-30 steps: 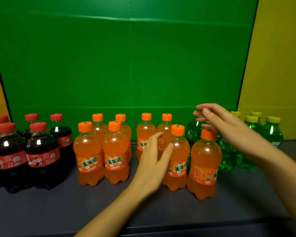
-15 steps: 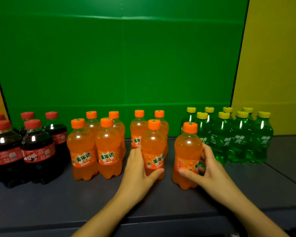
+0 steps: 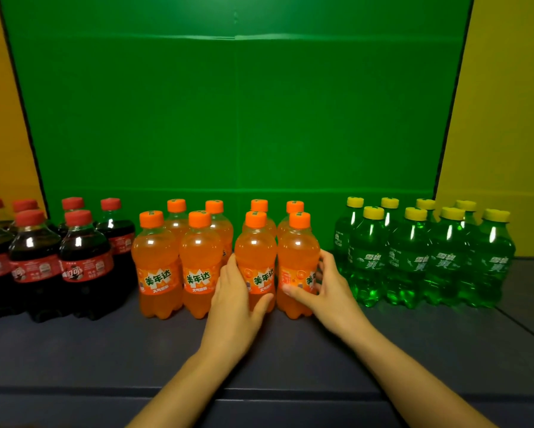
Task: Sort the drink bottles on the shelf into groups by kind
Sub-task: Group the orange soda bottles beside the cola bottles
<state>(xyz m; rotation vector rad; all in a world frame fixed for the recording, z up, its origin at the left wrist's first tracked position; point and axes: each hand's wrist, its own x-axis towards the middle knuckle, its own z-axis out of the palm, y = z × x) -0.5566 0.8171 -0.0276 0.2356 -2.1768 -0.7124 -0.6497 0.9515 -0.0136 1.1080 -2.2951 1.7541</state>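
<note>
Three groups of bottles stand on the dark shelf [image 3: 105,353]. Dark cola bottles with red caps [image 3: 37,267] are at the left, orange soda bottles [image 3: 157,264] fill the middle, and green bottles with yellow caps [image 3: 444,261] are at the right. My left hand [image 3: 234,301] wraps the lower part of a front-row orange bottle [image 3: 254,251]. My right hand [image 3: 327,291] grips the orange bottle beside it [image 3: 298,248], the rightmost of the front row. Both bottles stand upright on the shelf, close together.
A green panel [image 3: 234,118] forms the back wall, with yellow panels [image 3: 506,118] at both sides. A gap separates the orange group from the green bottles. The shelf's front edge [image 3: 74,392] runs below my forearms.
My hands closed on the two front orange bottles and pushed them back and together, into line with the other orange bottles. My right hand came down from above the green bottles.
</note>
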